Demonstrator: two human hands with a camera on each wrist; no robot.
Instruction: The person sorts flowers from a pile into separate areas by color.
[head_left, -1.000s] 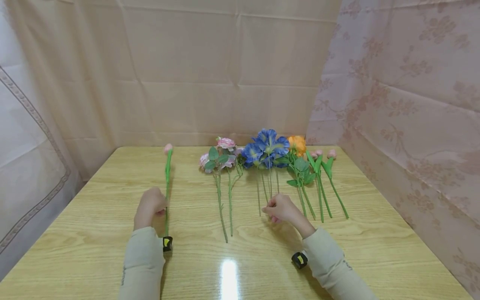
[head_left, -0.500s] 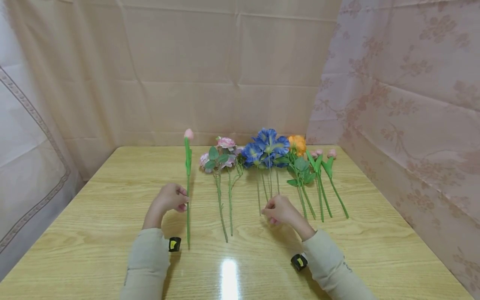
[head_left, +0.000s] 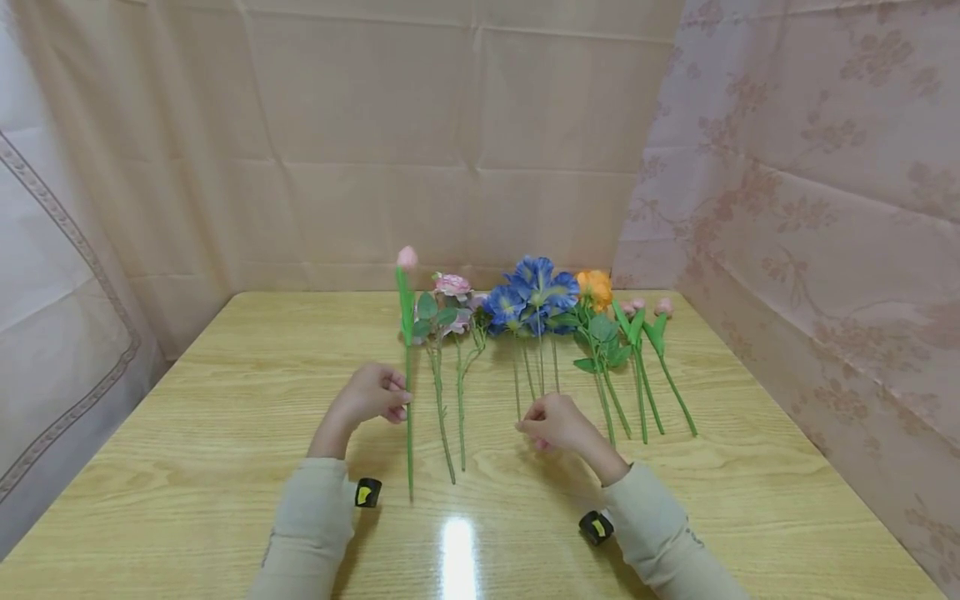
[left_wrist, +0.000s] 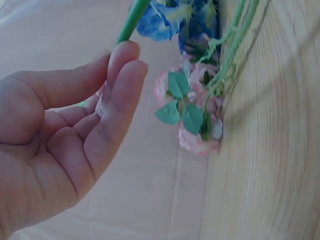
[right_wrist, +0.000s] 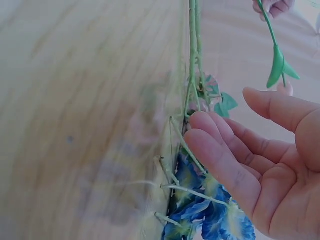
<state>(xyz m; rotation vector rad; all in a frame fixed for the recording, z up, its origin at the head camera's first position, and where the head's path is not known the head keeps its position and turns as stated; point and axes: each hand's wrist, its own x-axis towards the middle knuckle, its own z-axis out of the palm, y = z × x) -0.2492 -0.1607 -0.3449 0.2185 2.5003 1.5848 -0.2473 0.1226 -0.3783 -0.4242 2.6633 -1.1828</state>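
My left hand [head_left: 369, 395] pinches the green stem of a pink tulip [head_left: 406, 304] between thumb and fingertips. The tulip is held raised, bloom pointing away from me, just left of the pink peony-like flowers [head_left: 452, 286]. In the left wrist view its stem [left_wrist: 133, 20] leaves the pinch at the top. My right hand [head_left: 558, 423] hovers by the lower stem ends of the blue flowers [head_left: 536, 286]. Its thumb stands apart from the loosely bent fingers in the right wrist view, with nothing between them.
Right of the blue blooms lie an orange flower [head_left: 595, 289] with green leaves and several more pink tulips [head_left: 655, 337]. All lie on a wooden table [head_left: 187, 433], blooms toward the far edge. A beige curtain [head_left: 360, 150] hangs behind it.
My left hand has carried the tulip up off the table and to the right, near the pink flowers. My right hand has shifted only slightly left.
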